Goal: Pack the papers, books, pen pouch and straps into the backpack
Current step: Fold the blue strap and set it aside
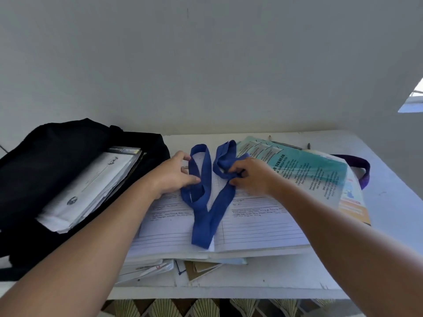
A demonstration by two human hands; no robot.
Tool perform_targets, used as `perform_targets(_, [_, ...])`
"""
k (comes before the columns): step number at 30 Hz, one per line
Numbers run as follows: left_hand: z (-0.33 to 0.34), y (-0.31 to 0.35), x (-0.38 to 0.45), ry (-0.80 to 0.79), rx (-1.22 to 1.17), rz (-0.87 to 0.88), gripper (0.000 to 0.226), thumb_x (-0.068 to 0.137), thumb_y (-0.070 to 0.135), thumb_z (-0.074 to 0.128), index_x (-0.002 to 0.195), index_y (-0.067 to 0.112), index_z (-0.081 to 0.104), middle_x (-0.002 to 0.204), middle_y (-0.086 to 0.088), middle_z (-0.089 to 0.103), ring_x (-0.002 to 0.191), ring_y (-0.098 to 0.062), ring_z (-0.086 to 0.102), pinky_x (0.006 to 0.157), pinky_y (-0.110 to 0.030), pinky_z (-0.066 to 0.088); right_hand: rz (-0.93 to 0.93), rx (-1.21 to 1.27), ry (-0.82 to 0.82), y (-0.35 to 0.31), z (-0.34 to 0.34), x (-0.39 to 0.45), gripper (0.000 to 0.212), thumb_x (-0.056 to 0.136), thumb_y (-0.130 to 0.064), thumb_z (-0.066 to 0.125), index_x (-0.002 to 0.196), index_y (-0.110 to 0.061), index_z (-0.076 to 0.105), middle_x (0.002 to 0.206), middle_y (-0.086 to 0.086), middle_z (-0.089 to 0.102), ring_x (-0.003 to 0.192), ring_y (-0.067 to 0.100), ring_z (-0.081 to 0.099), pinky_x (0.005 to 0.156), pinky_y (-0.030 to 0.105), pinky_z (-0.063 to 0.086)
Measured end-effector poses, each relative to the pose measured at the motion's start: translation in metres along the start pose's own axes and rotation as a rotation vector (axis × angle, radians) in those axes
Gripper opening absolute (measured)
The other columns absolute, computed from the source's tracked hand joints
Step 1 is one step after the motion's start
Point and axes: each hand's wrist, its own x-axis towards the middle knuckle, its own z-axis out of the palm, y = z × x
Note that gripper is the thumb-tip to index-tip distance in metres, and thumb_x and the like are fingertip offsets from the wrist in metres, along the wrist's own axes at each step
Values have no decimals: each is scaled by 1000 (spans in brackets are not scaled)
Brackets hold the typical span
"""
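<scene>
A black backpack (45, 152) lies open at the left of the white table, with white papers (91, 186) sticking out of it. A blue strap (203, 216) lies looped across an open lined notebook (256, 227). My left hand (176, 175) pinches the strap's left loop. My right hand (254, 177) grips its bunched right part. To the right lies a teal book (309, 172), and behind it a purple strap (364, 170) shows.
More books and papers (201, 266) lie under the notebook near the table's front edge (229, 291). An orange-and-white booklet (352, 209) lies under the teal book. A pencil (286, 145) rests by the back wall. Patterned floor shows below the table.
</scene>
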Motion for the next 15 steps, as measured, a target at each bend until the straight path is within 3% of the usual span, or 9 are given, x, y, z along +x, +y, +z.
perform_targets(2, [-2,5,-10,-57,172,-10,72,79,45,84,138,25,48,110,1,67,94,-15,66,83,-32,54,59,163,26,4,-3,0,6,94,-29,72,97,-26,77,88,-7,72,86,16,67,75,32,50])
perform_targets(5, [-6,14,-23,-19,472,1,71,88,50,73,145,21,42,126,1,58,104,-13,57,84,-30,48,100,321,-5,6,-6,3,10,96,-26,70,95,-27,80,86,-10,78,89,13,71,82,28,53])
perform_targets(7, [-6,22,-31,-11,646,-30,62,89,55,67,136,17,50,119,-2,61,97,-14,59,81,-32,52,102,377,-32,6,-7,6,11,97,-24,71,100,-28,82,88,-13,79,91,11,72,85,26,53])
perform_targets(9, [-3,31,-40,-33,754,-121,55,88,66,61,112,17,64,101,-7,66,81,-15,61,68,-29,49,106,394,-24,7,-7,7,11,97,-22,72,99,-25,83,88,-12,80,89,9,72,81,22,52])
perform_targets(11, [-2,35,-48,-85,771,-261,66,87,77,52,103,14,65,93,-14,68,67,-16,61,62,-29,49,102,409,-10,9,-5,7,12,97,-20,73,93,-26,83,86,-12,79,82,5,70,74,17,49])
perform_targets(13, [-3,33,-54,-169,680,-379,75,83,80,54,102,8,60,86,-17,72,63,-23,71,68,-32,61,97,425,-6,10,-5,6,16,96,-20,74,88,-32,81,85,-15,79,79,2,69,73,16,48])
perform_targets(15, [-5,23,-55,-226,548,-368,58,88,61,66,105,7,53,82,-18,75,63,-26,75,68,-36,64,96,418,-9,12,-4,7,17,95,-19,75,89,-34,81,85,-17,79,84,5,71,80,20,51])
